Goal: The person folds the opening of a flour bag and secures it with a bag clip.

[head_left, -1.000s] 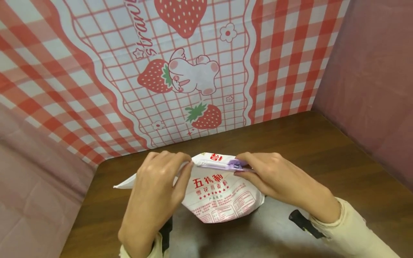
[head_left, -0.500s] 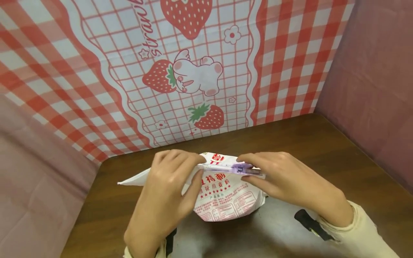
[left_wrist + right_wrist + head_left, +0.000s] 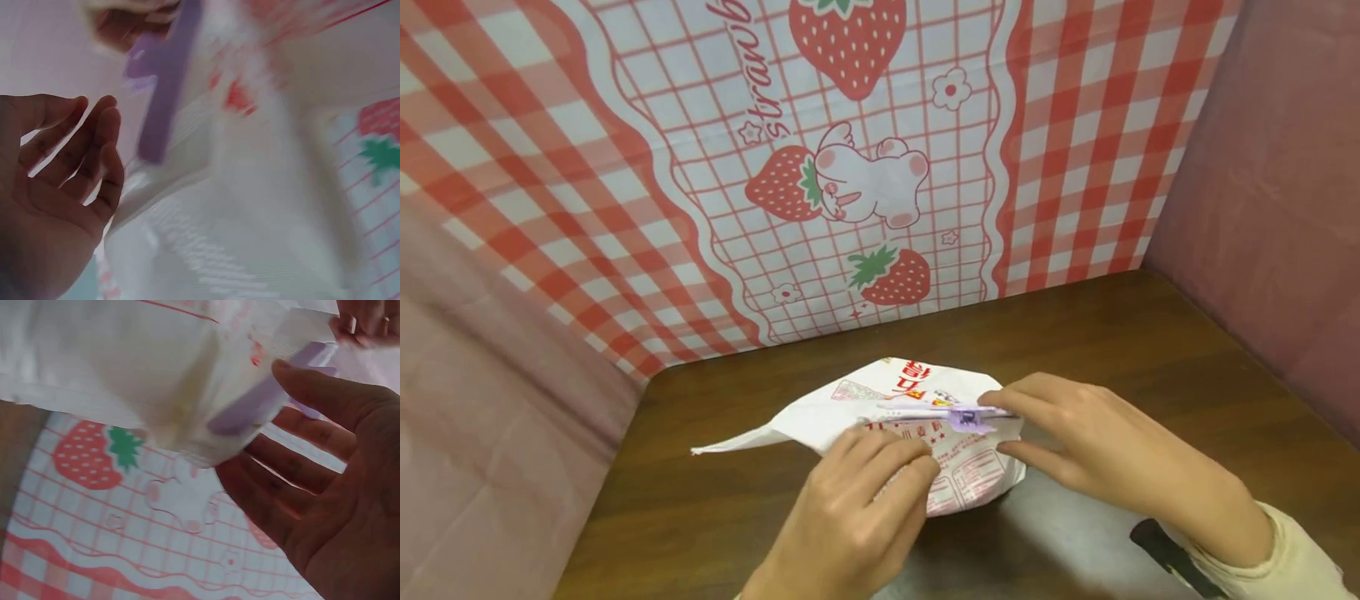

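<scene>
A white flour bag (image 3: pixel 820 417) with red print lies on the table in the head view, its folded-over top drawn out into a point at the left. A purple bag clip (image 3: pixel 966 418) sits across the fold. In front of the bag is my left hand (image 3: pixel 868 508); in the left wrist view its fingers curl loosely with nothing between them, apart from the clip. My right hand (image 3: pixel 1090 437) is at the right end of the clip. Its thumb and fingers stand apart around the bag's corner in the right wrist view, fingertips against or very near the bag.
Behind the brown wooden table (image 3: pixel 1075 333) hangs a red checked cloth (image 3: pixel 1075 150) with strawberry prints. Pink cloth walls (image 3: pixel 1285 208) close off both sides. A greyish surface (image 3: pixel 1060 533) lies under and in front of the bag.
My left hand has let go of the bag's folded top and moved down and right, in front of it. My right hand's fingers have loosened from the clip, which stays on the fold.
</scene>
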Tool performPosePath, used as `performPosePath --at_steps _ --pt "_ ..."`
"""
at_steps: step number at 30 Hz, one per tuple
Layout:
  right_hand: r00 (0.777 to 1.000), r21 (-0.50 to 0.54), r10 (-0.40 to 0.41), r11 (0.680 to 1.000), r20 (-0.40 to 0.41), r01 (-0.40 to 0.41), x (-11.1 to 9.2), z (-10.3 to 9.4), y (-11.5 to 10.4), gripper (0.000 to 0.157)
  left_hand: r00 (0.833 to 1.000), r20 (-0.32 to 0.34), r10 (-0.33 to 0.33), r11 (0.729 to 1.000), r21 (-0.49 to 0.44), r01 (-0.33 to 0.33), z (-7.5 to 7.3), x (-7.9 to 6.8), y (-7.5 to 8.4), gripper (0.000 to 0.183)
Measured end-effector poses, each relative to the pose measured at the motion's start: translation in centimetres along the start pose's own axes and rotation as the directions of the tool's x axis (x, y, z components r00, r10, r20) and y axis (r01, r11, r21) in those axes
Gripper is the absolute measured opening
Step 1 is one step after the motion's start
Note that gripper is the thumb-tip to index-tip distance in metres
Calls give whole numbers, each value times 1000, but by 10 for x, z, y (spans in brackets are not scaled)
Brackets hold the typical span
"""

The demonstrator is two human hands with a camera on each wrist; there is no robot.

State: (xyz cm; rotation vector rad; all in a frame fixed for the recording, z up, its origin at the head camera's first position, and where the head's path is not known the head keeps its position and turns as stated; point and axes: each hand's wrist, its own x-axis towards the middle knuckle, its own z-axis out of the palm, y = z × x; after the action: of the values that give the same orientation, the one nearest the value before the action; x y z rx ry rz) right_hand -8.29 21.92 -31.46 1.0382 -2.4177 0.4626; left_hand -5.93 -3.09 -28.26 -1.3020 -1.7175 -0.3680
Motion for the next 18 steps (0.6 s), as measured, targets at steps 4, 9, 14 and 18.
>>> performPosePath --at_steps 4,9,14,18 --pt "1000 -27 -5 1000 -26 4 -10 6 0 50 992 122 -21 1000 8 20 8 -28 4 20" --pt "993 -130 107 985 -44 -112 -26 19 14 52 967 216 -133 986 -65 151 12 -68 2 18" --pt "966 -153 260 955 7 -256 -56 38 35 63 935 236 -266 954 -74 290 13 -103 -8 15" --pt "958 -60 274 961 89 -269 -72 53 40 69 839 381 -389 911 22 412 18 -129 -14 31"
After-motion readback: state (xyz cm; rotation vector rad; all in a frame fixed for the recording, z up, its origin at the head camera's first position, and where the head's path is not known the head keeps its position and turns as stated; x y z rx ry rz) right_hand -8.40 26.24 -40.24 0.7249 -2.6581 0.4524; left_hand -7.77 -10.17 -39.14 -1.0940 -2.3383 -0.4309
